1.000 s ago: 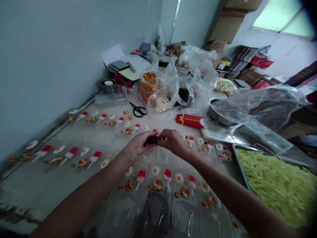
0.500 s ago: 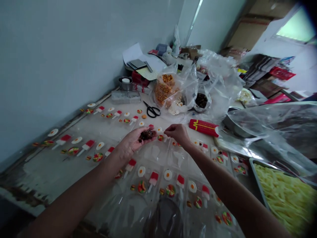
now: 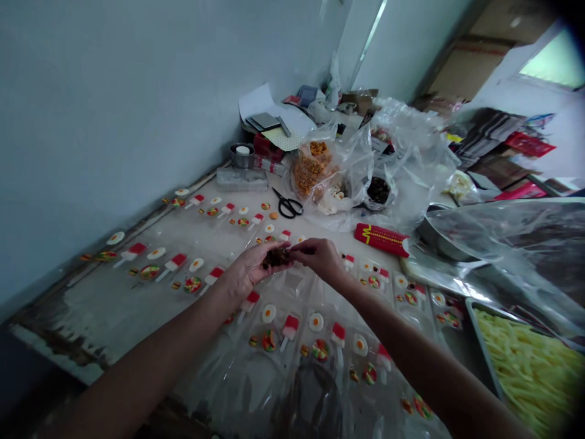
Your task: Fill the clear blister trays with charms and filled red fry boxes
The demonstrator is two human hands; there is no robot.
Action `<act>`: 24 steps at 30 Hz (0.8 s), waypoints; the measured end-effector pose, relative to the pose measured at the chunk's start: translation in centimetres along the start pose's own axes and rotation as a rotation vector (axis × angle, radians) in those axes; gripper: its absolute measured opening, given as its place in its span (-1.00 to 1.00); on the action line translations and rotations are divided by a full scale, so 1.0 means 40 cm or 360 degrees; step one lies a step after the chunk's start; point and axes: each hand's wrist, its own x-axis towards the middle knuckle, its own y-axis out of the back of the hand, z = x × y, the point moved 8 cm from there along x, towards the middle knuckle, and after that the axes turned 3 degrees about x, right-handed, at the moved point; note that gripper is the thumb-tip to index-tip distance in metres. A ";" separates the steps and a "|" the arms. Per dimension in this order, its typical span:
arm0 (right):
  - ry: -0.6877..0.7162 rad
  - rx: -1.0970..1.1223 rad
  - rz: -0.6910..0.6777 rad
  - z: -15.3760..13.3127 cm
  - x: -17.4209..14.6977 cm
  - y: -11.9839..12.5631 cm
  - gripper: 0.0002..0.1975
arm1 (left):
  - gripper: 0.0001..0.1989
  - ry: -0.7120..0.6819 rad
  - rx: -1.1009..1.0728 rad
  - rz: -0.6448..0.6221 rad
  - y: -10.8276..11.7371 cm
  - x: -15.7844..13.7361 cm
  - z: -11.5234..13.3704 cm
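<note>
My left hand (image 3: 256,262) is palm up, its cupped fingers round a heap of small dark brown pieces (image 3: 275,256). Over that heap my right hand (image 3: 320,255) reaches in with thumb and fingertips pinched together at its edge. Whatever lies between those fingertips is too small to make out. Below both hands, clear plastic trays (image 3: 292,281) spread in rows across the table. Their hollows hold small fried-egg shapes (image 3: 315,322), red-and-white popsicle shapes (image 3: 290,329), round multicoloured pieces (image 3: 320,349) and tiny burger shapes (image 3: 304,350).
Black scissors (image 3: 287,204) lie beyond my hands, near a bag of orange pieces (image 3: 311,171) and a bag of dark pieces (image 3: 378,190). A red fries carton (image 3: 382,239) lies to the right. A metal tray (image 3: 485,350) of yellow strips stands at the right front.
My right hand has moved left, from over the trays to the heap in my left palm. The camera view has shifted slightly, so the scene sits further right.
</note>
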 end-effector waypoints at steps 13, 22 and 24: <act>0.0412 -0.0561 -0.0006 -0.043 0.206 -0.071 -0.81 | -0.81 -0.0170 -0.0192 0.0190 0.110 -0.060 0.128; 0.0601 -0.0905 -0.0114 -0.088 0.207 -0.108 -0.66 | -0.66 -0.0131 -0.0211 0.0185 0.142 -0.070 0.152; 0.0575 -0.0588 -0.0083 -0.124 0.173 -0.106 -0.75 | -0.63 -0.0138 -0.0249 0.0160 0.138 -0.071 0.149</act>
